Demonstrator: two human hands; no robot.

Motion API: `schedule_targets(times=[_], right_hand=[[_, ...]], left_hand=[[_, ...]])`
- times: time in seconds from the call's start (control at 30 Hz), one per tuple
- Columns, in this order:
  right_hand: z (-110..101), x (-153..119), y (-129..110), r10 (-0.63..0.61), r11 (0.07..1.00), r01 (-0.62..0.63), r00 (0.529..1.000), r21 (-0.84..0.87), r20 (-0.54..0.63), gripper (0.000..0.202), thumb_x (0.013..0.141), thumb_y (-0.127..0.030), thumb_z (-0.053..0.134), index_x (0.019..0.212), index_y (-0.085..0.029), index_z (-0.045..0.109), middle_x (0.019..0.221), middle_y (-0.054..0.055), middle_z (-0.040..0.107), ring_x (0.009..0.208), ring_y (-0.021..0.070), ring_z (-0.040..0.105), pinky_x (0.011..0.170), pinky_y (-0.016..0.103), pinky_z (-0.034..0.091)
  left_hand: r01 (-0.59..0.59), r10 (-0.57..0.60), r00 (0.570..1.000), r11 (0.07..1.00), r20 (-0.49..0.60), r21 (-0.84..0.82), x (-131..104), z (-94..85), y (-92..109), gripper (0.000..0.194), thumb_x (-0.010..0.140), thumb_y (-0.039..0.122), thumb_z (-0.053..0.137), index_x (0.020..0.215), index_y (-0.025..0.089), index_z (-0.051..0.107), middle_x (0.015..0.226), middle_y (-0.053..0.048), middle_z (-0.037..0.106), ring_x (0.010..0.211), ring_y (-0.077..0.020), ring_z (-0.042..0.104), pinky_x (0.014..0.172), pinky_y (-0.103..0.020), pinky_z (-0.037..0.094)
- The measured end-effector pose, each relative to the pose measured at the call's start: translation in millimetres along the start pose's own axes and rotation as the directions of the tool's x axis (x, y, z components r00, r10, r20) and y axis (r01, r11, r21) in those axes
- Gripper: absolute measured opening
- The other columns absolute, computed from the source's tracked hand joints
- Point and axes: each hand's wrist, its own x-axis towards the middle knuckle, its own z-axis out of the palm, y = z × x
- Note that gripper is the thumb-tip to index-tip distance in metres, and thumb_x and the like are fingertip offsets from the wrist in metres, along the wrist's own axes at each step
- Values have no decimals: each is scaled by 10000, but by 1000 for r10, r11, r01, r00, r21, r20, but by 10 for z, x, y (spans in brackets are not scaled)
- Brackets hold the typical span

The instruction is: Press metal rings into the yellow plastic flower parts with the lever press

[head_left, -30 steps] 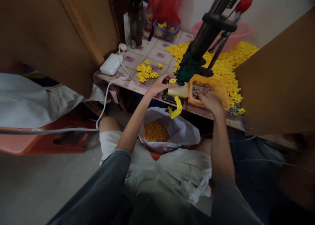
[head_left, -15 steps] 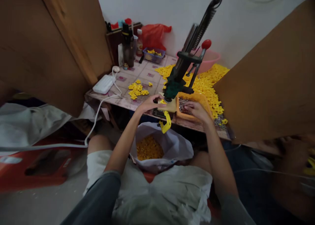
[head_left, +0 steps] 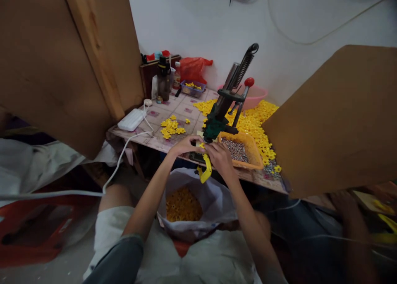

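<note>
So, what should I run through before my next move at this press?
1. Yellow piece at the left hand, by the press head: ok.
2. Fingers clear of the press head: not ok; the left and right hand are both right up against it.
3. Yellow piece seated properly, with a metal bit in place: cannot tell; too small and partly covered.
4. Metal bits within reach in the orange tray: ok.
5. White sack open below the table edge: ok.
</note>
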Motion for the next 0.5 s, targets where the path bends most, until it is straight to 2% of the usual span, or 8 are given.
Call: schedule_targets(times=[0.13, 0.23, 0.27, 0.3, 0.37, 0.4, 0.43, 0.5], right_hand=[[-48, -96, -80, -14, 1000, 14, 1000, 23, -20, 329, 1114, -267, 541, 1329, -235, 789, 1102, 107, 753, 1085, 278, 653, 955, 429, 496], [-249, -43, -10, 77, 993, -53, 967, 103, -242, 325, 1118, -308, 504, 1269, -237, 782, 1092, 107, 731, 1074, 278, 648, 978, 456, 498], [-359, 56, 70, 174, 980, -124, 907, 153, -382, 327, 1123, -331, 477, 1233, -236, 770, 1105, 109, 720, 1094, 282, 645, 1003, 473, 496], [-485, 209, 183, 296, 952, -200, 799, 232, -523, 334, 1126, -354, 444, 1208, -237, 746, 1138, 110, 704, 1136, 285, 639, 1034, 492, 492], [-751, 663, 485, 553, 833, -301, 498, 464, -669, 345, 1123, -392, 377, 1220, -249, 676, 1243, 104, 652, 1243, 281, 614, 1084, 519, 490], [-866, 941, 658, 664, 746, -297, 389, 596, -638, 339, 1112, -393, 361, 1247, -256, 640, 1292, 96, 624, 1261, 265, 614, 1074, 507, 505], [-954, 1230, 828, 773, 627, -278, 337, 727, -538, 325, 1097, -383, 360, 1256, -256, 613, 1286, 85, 615, 1218, 243, 636, 1032, 479, 532], [-1030, 1760, 1111, 868, 429, -259, 384, 865, -316, 353, 1106, -460, 336, 1189, -236, 595, 1150, 74, 627, 1043, 221, 668, 870, 412, 574]], left_hand=[[17, -16, 1000, 1000, 16, -10, 4, 13, -15, 446, 716, 512, 936, 991, 189, 795, 1018, -37, 756, 1029, -238, 670, 963, -326, 495], [33, -33, 998, 999, -56, -12, 15, 36, -48, 478, 695, 506, 947, 1016, 181, 807, 1082, -62, 777, 1063, -250, 676, 965, -329, 502], [37, -38, 996, 999, -79, -17, 22, 44, -59, 484, 696, 500, 948, 1030, 177, 812, 1104, -71, 782, 1064, -250, 678, 961, -330, 502], [42, -44, 995, 999, -91, -23, 29, 52, -69, 488, 702, 496, 946, 1045, 173, 817, 1115, -77, 786, 1053, -247, 678, 950, -330, 503], [52, -54, 995, 998, -82, -33, 43, 62, -79, 495, 724, 501, 935, 1074, 168, 824, 1113, -81, 791, 1017, -235, 677, 922, -327, 503], [57, -59, 995, 998, -74, -34, 48, 63, -80, 500, 732, 510, 931, 1080, 167, 827, 1110, -81, 792, 1008, -233, 676, 913, -327, 504], [63, -66, 995, 997, -73, -32, 51, 62, -82, 508, 734, 520, 930, 1086, 168, 830, 1117, -83, 793, 1013, -235, 677, 914, -329, 507], [77, -79, 993, 997, -87, -24, 52, 60, -87, 536, 717, 530, 943, 1097, 169, 831, 1167, -96, 791, 1065, -254, 681, 944, -338, 513]])
